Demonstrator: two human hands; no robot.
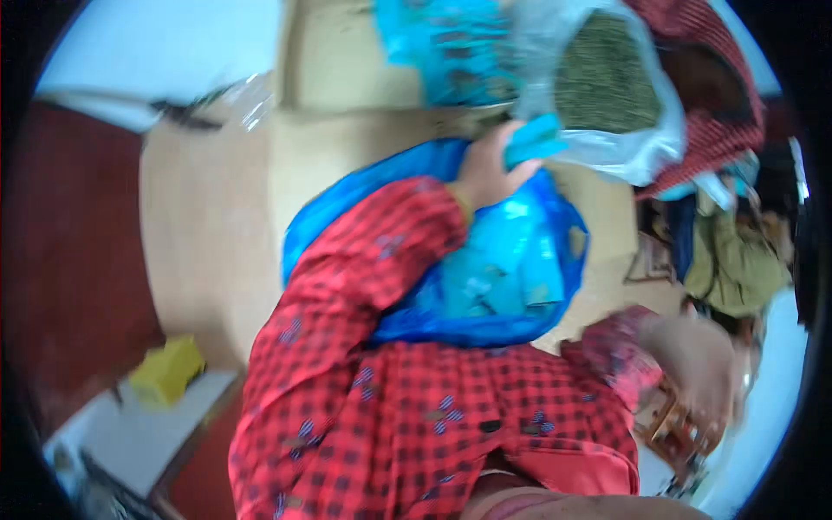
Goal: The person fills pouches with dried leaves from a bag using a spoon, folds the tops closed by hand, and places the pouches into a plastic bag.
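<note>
A small teal packet (533,141) is gripped by my left hand (496,169), raised over the upper part of a blue plastic bag (416,325). Inside this open bag lie several teal packets (490,269). Just beyond my left hand, a clear plastic bag (637,156) holds dried green-brown leafy material (607,78). My right hand (693,368) is at the lower right, away from the bags and blurred, its fingers hanging loosely apart with nothing visible in them.
A cardboard box (347,78) with teal packaging (455,52) stands at the top. Red checked fabric (745,78) lies beside the clear bag. At the lower left is a yellow box (169,373) on a white surface (147,433). A green bag (741,269) is at the right.
</note>
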